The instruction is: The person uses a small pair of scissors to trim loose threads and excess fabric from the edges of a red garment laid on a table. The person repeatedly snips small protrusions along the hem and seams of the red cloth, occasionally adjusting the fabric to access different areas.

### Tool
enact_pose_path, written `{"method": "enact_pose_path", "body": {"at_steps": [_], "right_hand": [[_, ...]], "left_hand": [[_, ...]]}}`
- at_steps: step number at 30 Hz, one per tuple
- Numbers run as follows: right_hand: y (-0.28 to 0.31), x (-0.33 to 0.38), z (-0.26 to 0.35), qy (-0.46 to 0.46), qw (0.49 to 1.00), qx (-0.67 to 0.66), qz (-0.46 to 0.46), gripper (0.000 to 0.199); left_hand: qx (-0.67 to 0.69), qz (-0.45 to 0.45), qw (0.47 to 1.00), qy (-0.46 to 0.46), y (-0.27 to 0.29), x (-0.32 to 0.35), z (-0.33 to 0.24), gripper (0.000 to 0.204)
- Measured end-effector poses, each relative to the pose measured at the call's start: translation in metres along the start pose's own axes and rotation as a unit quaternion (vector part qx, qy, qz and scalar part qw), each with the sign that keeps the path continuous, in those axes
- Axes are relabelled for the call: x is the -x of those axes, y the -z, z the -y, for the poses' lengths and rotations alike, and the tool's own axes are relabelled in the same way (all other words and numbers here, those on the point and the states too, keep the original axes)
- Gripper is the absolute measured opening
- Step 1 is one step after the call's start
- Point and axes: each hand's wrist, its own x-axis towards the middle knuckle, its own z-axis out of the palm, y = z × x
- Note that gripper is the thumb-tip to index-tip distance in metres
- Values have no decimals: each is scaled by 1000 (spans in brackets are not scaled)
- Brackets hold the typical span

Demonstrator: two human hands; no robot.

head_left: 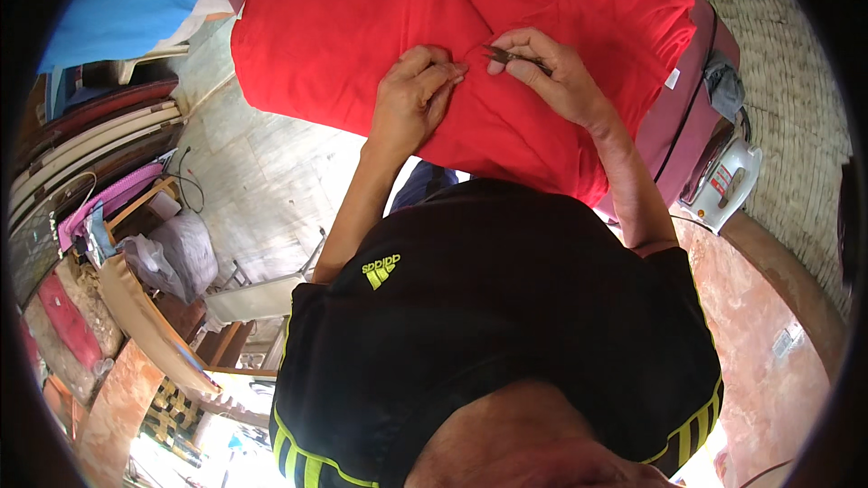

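Observation:
A large red cloth (316, 32) is spread over a padded table in front of me, its near edge hanging toward my lap. On the left of its middle, my left hand (409, 99) is closed in a pinch at a fold of the cloth; its exact grip is partly hidden by the fingers. My right hand (553, 74) is closed around small dark metal thread snips (498, 55). Their tips point left toward my left fingertips, just above the cloth, with a short gap between. Thread too fine to make out may lie there.
A clothes iron (727, 183) rests at the table's right, beside a dark cable and a grey rag (724, 89). Stacked boards (99, 145) and a plastic bag (176, 253) stand on the left. Blue cloth (131, 4) covers something at the far left.

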Motion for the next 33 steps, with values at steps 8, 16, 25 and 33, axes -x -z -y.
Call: {"method": "enact_pose_path", "body": {"at_steps": [8,16,25,33], "right_hand": [[2,-2,10,-1,990,134,47,24],[-2,-9,-2,2,994,103,-20,22],[2,-10,-7,16,992,120,-43,22],[-2,-13,-5,17,994,104,-17,21]], "left_hand": [[36,-34,995,85,8,5,-9,15],[-53,-79,989,115,-11,10,-55,35],[-163,-133,977,23,-46,24,-28,17],[-89,-149,982,76,-33,24,-28,7]]}}
